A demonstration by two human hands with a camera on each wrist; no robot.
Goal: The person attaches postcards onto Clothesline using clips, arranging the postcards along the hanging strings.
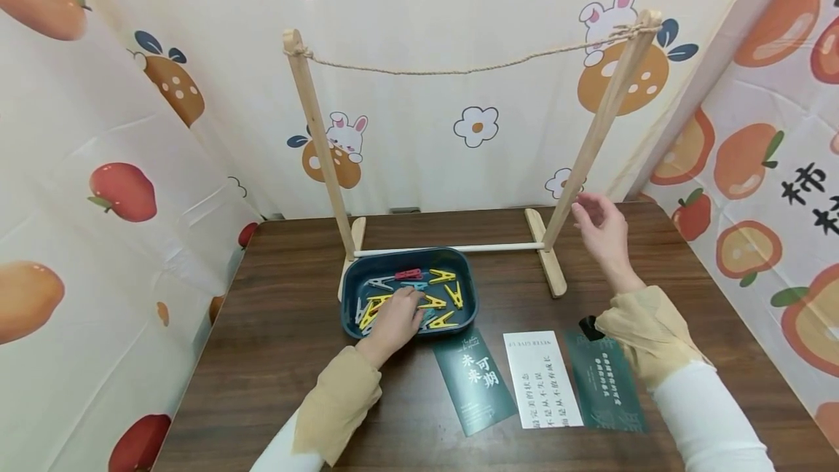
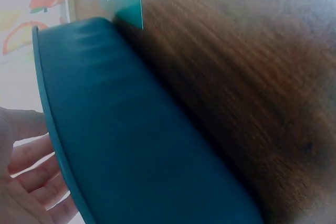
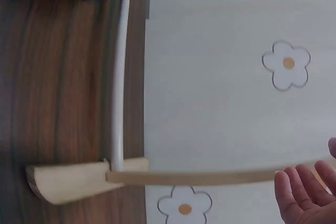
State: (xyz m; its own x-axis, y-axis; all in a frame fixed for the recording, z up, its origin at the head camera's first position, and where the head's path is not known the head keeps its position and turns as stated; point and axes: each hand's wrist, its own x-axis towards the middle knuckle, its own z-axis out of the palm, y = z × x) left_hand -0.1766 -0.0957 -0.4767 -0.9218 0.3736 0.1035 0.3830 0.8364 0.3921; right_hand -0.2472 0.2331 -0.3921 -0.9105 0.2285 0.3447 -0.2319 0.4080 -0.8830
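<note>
My left hand (image 1: 395,317) reaches into a dark blue basin (image 1: 467,290), its wrist over the near rim. Its thumb and fingers stand apart among the clothespins; the basin's wall (image 2: 121,124) hides the fingertips in the left wrist view. Yellow clothespins (image 1: 454,296), a red clothespin (image 1: 408,274) and grey ones (image 1: 381,283) lie loose in the basin. Beside the right wooden post (image 1: 599,130) my right hand (image 1: 603,230) is raised, fingers loosely bent, with nothing in it. The right wrist view shows those fingers (image 3: 302,187) close to the post.
A rope (image 1: 452,73) sags between the two posts of a wooden stand, joined low down by a white rod (image 1: 498,247). Near the basin lie a green card (image 1: 473,384), a white card (image 1: 542,381) and another green card (image 1: 606,392), partly under my right sleeve. Printed curtains surround the table.
</note>
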